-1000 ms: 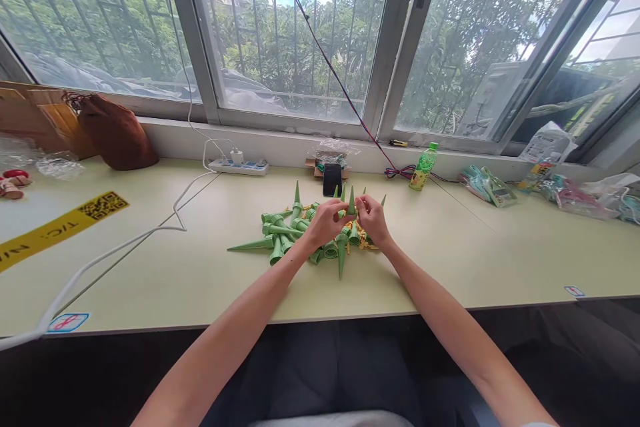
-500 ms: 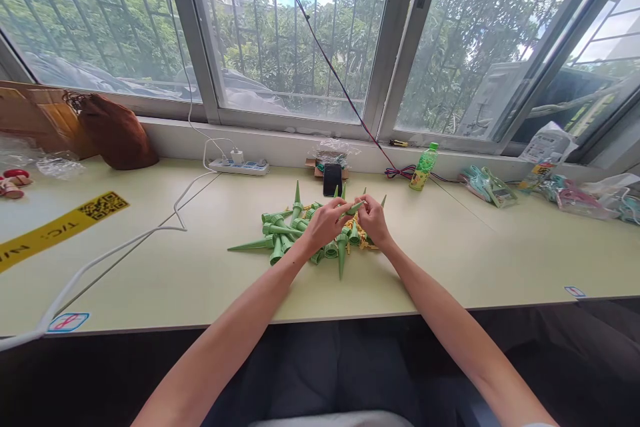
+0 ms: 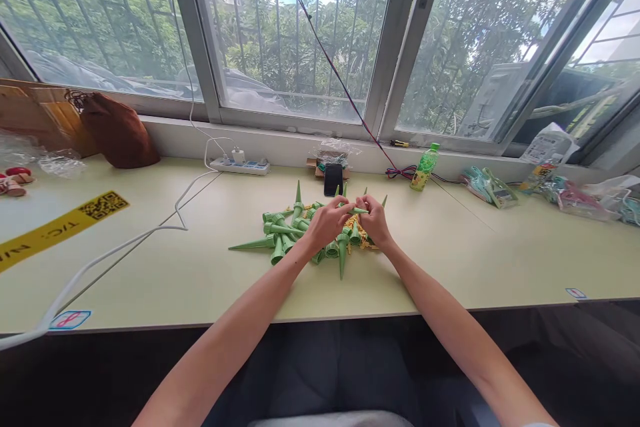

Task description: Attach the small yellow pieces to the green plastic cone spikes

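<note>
My left hand [image 3: 330, 221] is closed around a green plastic spike [image 3: 358, 211], whose pointed end shows between my two hands. Close beside it, my right hand [image 3: 373, 219] has its fingers bent and pressed together at the same spike; part of what they grip is hidden. Below and to the left lies a pile of similar green cone-shaped spikes [image 3: 285, 230] with ribbed collars, several lying flat and a few standing point up. Small yellow pieces [image 3: 367, 245] are heaped under and beside my right hand.
Behind the pile lies a black phone [image 3: 333, 180] against a small box with clear wrap. A green-capped bottle [image 3: 425, 167] stands at the right rear. A power strip [image 3: 240, 166] and white cable [image 3: 180, 213] are at left. Bagged items [image 3: 487, 185] sit farther right.
The spike between my hands has turned from slanting upward to nearly level. Both hands stay in almost the same place over the pile.
</note>
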`<state>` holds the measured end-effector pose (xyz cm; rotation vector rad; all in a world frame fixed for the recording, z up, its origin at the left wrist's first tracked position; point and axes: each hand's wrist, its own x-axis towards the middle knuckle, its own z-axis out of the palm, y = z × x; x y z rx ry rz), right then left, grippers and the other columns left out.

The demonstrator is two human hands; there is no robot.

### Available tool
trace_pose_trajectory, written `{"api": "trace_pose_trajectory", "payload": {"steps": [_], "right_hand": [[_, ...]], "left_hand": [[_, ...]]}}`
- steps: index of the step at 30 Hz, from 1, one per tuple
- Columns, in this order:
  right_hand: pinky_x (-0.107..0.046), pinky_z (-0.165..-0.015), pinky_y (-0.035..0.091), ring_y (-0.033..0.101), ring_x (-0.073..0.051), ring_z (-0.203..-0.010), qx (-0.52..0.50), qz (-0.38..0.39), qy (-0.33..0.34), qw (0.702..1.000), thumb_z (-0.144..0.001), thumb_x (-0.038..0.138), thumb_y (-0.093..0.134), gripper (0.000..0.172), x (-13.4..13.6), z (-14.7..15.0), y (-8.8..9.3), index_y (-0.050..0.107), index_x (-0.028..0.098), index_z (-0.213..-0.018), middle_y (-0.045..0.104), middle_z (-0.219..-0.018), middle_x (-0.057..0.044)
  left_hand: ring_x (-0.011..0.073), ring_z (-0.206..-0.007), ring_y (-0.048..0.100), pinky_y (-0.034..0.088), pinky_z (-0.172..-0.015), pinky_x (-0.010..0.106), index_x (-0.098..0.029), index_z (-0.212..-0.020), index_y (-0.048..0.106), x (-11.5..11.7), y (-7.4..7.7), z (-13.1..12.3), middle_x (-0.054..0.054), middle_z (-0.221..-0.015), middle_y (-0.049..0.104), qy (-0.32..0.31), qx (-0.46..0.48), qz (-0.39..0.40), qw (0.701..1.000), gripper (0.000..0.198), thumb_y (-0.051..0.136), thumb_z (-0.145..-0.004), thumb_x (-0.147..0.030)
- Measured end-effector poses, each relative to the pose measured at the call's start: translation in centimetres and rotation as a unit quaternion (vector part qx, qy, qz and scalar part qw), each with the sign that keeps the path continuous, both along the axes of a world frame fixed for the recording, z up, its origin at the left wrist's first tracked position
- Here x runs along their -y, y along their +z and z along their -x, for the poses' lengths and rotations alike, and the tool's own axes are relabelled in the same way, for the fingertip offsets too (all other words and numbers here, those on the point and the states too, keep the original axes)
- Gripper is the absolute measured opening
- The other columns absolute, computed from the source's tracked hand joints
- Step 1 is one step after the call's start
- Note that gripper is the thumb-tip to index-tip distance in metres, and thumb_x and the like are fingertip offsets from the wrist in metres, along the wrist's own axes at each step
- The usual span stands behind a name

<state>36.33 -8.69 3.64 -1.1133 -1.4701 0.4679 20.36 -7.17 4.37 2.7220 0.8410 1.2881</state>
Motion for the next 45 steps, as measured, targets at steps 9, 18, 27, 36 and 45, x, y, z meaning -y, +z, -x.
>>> {"api": "trace_pose_trajectory", "payload": {"steps": [9,18,27,36,45], "right_hand": [[-0.023,-0.046,0.029,0.035,-0.011,-0.047,-0.012,-0.029,-0.041,0.999,-0.092,0.054,0.045,0.037,0.0,0.0,0.1,0.046,0.022,-0.075,0.042,-0.053,0.005],[-0.024,-0.047,0.028,0.034,-0.01,-0.048,-0.004,-0.041,-0.028,0.999,-0.093,0.052,0.045,0.036,0.2,0.3,0.2,0.046,0.022,-0.075,0.039,-0.055,0.005],[-0.023,-0.046,0.026,0.032,-0.009,-0.047,-0.007,-0.041,0.009,0.999,-0.093,0.051,0.046,0.035,0.3,0.2,-0.1,0.045,0.021,-0.076,0.036,-0.055,0.006],[-0.023,-0.046,0.026,0.033,-0.01,-0.049,-0.013,-0.037,0.028,0.999,-0.093,0.05,0.048,0.034,0.4,0.2,0.1,0.046,0.021,-0.077,0.037,-0.057,0.006],[-0.024,-0.046,0.022,0.028,-0.009,-0.049,-0.005,-0.047,0.026,0.999,-0.093,0.052,0.047,0.035,0.4,0.1,0.4,0.046,0.02,-0.078,0.035,-0.057,0.006]], "left_hand": [[0.003,-0.051,0.048,0.043,-0.056,0.021,-0.021,-0.124,0.053,0.9,0.6,-0.5,0.009,-0.118,0.052,-0.003,0.079,0.062,0.995,0.035,0.054,-0.089,-0.026],[0.0121,-0.046,0.039,0.025,-0.052,0.026,-0.018,-0.057,0.05,0.8,0.9,-0.7,0.001,-0.052,0.047,0.108,0.122,0.119,0.979,0.053,0.034,-0.099,-0.046],[0.0144,-0.049,0.05,0.026,-0.055,0.026,-0.016,-0.049,0.054,0.9,0.7,-0.9,0.006,-0.052,0.058,0.094,0.012,0.194,0.976,0.07,0.024,-0.098,-0.055],[0.014,-0.053,0.052,0.028,-0.055,0.025,-0.016,-0.056,0.057,0.7,0.6,-0.5,0.005,-0.056,0.058,0.06,0.024,0.185,0.981,0.064,0.03,-0.097,-0.055],[0.0106,-0.05,0.035,0.026,-0.053,0.025,-0.016,-0.053,0.043,0.5,0.6,-0.4,-0.001,-0.052,0.042,0.043,0.054,0.15,0.986,0.058,0.036,-0.095,-0.056]]}}
